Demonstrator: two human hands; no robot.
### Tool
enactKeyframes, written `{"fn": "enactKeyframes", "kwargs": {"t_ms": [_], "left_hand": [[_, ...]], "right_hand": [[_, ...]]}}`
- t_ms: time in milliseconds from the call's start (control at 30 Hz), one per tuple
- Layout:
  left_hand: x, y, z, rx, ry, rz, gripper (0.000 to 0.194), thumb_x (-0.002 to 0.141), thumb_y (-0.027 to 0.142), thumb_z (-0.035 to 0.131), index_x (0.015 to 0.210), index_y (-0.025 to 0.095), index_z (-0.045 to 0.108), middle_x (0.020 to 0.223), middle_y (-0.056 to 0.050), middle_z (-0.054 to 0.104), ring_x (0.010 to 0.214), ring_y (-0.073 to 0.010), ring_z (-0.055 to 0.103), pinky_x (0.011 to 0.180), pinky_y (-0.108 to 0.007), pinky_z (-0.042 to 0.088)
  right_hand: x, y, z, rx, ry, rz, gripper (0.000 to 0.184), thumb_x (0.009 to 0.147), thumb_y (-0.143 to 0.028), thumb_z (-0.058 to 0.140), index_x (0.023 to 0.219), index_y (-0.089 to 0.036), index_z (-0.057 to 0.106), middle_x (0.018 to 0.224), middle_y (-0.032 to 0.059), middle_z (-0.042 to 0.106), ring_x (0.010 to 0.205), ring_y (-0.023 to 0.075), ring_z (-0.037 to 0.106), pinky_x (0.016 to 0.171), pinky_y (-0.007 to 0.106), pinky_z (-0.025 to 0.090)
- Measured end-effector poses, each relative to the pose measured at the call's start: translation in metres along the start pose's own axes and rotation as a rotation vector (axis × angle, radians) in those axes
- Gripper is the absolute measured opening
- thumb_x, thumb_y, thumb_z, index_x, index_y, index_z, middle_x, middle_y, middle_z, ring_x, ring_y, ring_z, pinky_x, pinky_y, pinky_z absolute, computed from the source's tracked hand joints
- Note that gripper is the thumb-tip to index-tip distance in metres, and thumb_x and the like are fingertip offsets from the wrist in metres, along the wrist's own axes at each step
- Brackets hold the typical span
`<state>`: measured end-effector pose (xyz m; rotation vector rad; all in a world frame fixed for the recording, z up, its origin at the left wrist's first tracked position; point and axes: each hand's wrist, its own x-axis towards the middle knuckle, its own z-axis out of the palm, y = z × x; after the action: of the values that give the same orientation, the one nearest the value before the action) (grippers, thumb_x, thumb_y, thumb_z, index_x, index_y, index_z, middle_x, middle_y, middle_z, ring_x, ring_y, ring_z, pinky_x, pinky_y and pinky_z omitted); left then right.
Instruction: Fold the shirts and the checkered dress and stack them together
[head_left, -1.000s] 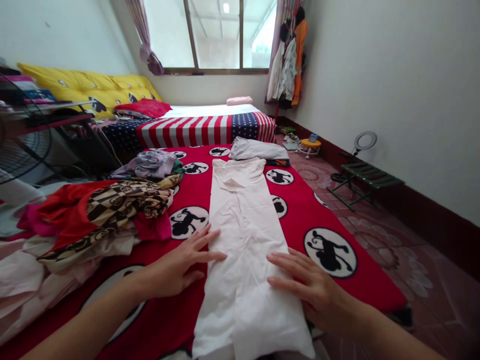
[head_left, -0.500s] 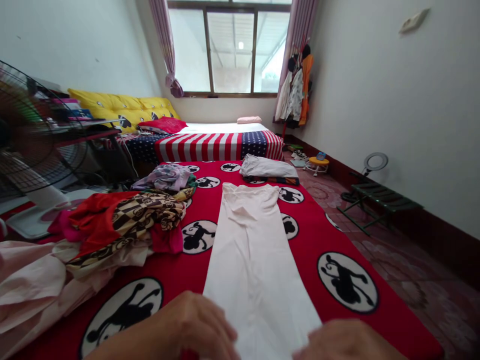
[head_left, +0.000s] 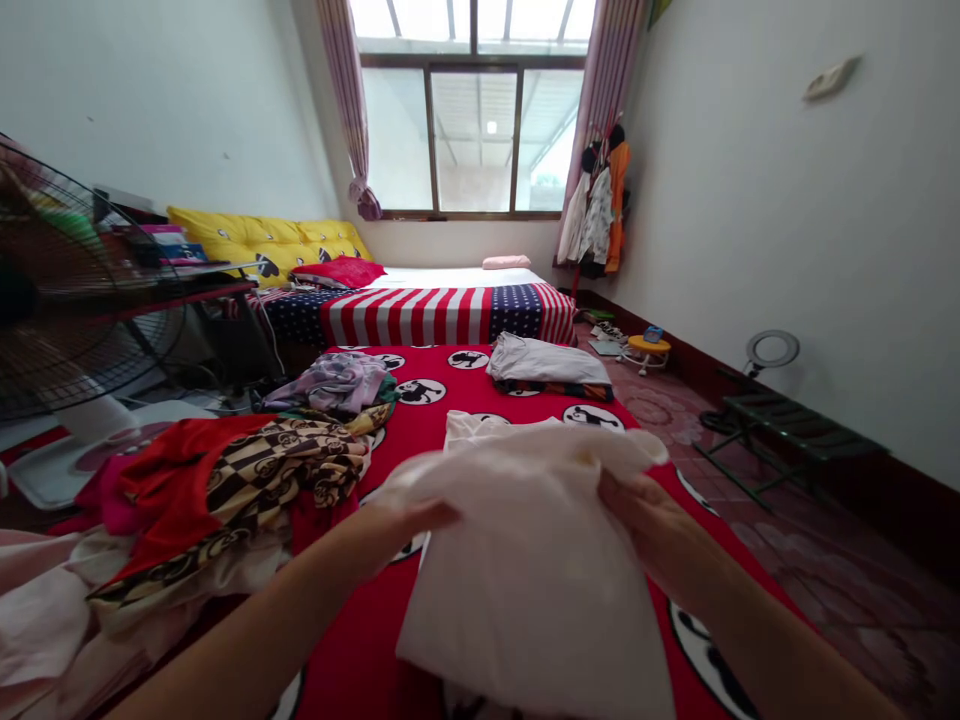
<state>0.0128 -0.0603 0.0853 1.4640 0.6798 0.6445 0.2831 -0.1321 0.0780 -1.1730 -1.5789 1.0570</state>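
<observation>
Fingers of left hand (head_left: 412, 520) and right hand (head_left: 637, 500) grasp the white garment (head_left: 532, 590). Clothes pile (head_left: 277, 465) crowds left; folded stack (head_left: 551, 362) lies far; green bench (head_left: 802, 425) right.

L hand (head_left: 411, 520), R hand (head_left: 636, 502) fwd, apart

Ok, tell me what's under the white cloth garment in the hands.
Under the white cloth garment, a red blanket printed with black figures in white ovals shows past the garment's edges, part of one oval at the near edge. What lies beneath its middle is hidden.
</observation>
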Motion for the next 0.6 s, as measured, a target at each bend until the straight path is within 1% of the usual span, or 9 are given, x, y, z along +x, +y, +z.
{"fn": "enactKeyframes", "kwargs": {"t_ms": [67, 100, 167, 233, 300, 367, 433, 500, 600], "left_hand": [[0.035, -0.015, -0.005, -0.123, 0.118, -0.050, 0.046, 0.076, 0.052, 0.066, 0.101, 0.013, 0.068, 0.092, -0.011, 0.072, 0.087, -0.0259, 0.068, 0.077, -0.033, 0.052], [0.049, -0.024, -0.007, -0.198, 0.189, -0.084, 0.049, 0.076, 0.051, 0.066, 0.108, 0.013, 0.065, 0.097, -0.012, 0.071, 0.090, -0.0269, 0.068, 0.077, -0.034, 0.053], [0.066, -0.043, -0.009, -0.298, 0.317, -0.157, 0.059, 0.076, 0.048, 0.067, 0.122, 0.014, 0.056, 0.108, -0.014, 0.069, 0.097, -0.0286, 0.067, 0.080, -0.036, 0.053], [0.072, -0.059, -0.010, -0.304, 0.390, -0.179, 0.069, 0.076, 0.045, 0.069, 0.134, 0.015, 0.044, 0.118, -0.015, 0.065, 0.104, -0.0284, 0.064, 0.085, -0.037, 0.052], [0.072, -0.070, -0.010, -0.253, 0.414, -0.138, 0.080, 0.075, 0.039, 0.073, 0.142, 0.019, 0.034, 0.125, -0.014, 0.061, 0.110, -0.0268, 0.061, 0.092, -0.036, 0.049], [0.071, -0.075, -0.009, -0.184, 0.399, -0.078, 0.088, 0.074, 0.033, 0.075, 0.146, 0.023, 0.027, 0.130, -0.013, 0.057, 0.114, -0.0259, 0.059, 0.096, -0.037, 0.047], [0.071, -0.077, -0.007, -0.091, 0.398, -0.026, 0.087, 0.071, 0.027, 0.075, 0.145, 0.024, 0.031, 0.133, -0.012, 0.055, 0.117, -0.0266, 0.056, 0.100, -0.039, 0.044], [0.072, -0.078, -0.004, 0.011, 0.424, 0.041, 0.078, 0.068, 0.020, 0.074, 0.140, 0.022, 0.042, 0.136, -0.010, 0.053, 0.123, -0.0274, 0.052, 0.105, -0.039, 0.039], [0.069, -0.076, 0.000, 0.147, 0.507, 0.194, 0.064, 0.073, 0.017, 0.067, 0.135, 0.023, 0.051, 0.137, -0.006, 0.053, 0.127, -0.0247, 0.047, 0.110, -0.037, 0.033]], "right_hand": [[0.037, 0.021, 0.000, 0.227, 0.127, 0.154, 0.049, 0.089, -0.056, 0.043, 0.112, -0.019, 0.064, 0.099, 0.0120, 0.072, 0.080, 0.0270, 0.071, 0.071, 0.043, 0.058], [0.051, 0.036, 0.000, 0.266, 0.226, 0.196, 0.047, 0.085, -0.055, 0.050, 0.110, -0.019, 0.063, 0.100, 0.0117, 0.072, 0.083, 0.0279, 0.071, 0.074, 0.044, 0.058], [0.069, 0.069, -0.002, 0.230, 0.388, 0.249, 0.046, 0.076, -0.050, 0.062, 0.112, -0.020, 0.060, 0.102, 0.0118, 0.072, 0.091, 0.0295, 0.069, 0.079, 0.045, 0.056], [0.076, 0.097, -0.004, 0.227, 0.442, 0.246, 0.061, 0.072, -0.046, 0.067, 0.125, -0.020, 0.050, 0.107, 0.0131, 0.070, 0.096, 0.0300, 0.068, 0.081, 0.045, 0.056], [0.075, 0.111, -0.004, 0.265, 0.436, 0.222, 0.081, 0.070, -0.045, 0.068, 0.138, -0.021, 0.034, 0.111, 0.0141, 0.069, 0.096, 0.0296, 0.068, 0.078, 0.044, 0.057], [0.071, 0.114, -0.002, 0.276, 0.436, 0.216, 0.093, 0.069, -0.044, 0.069, 0.145, -0.021, 0.019, 0.110, 0.0136, 0.069, 0.092, 0.0286, 0.069, 0.073, 0.041, 0.058], [0.068, 0.109, 0.002, 0.241, 0.444, 0.200, 0.096, 0.070, -0.043, 0.067, 0.147, -0.023, 0.013, 0.110, 0.0123, 0.069, 0.090, 0.0267, 0.069, 0.071, 0.039, 0.057], [0.067, 0.102, 0.007, 0.161, 0.463, 0.144, 0.089, 0.072, -0.041, 0.066, 0.147, -0.023, 0.020, 0.118, 0.0115, 0.066, 0.095, 0.0248, 0.067, 0.076, 0.037, 0.056], [0.069, 0.092, 0.012, 0.045, 0.491, 0.029, 0.067, 0.074, -0.038, 0.065, 0.136, -0.021, 0.045, 0.126, 0.0091, 0.061, 0.101, 0.0229, 0.064, 0.082, 0.032, 0.053]]}}
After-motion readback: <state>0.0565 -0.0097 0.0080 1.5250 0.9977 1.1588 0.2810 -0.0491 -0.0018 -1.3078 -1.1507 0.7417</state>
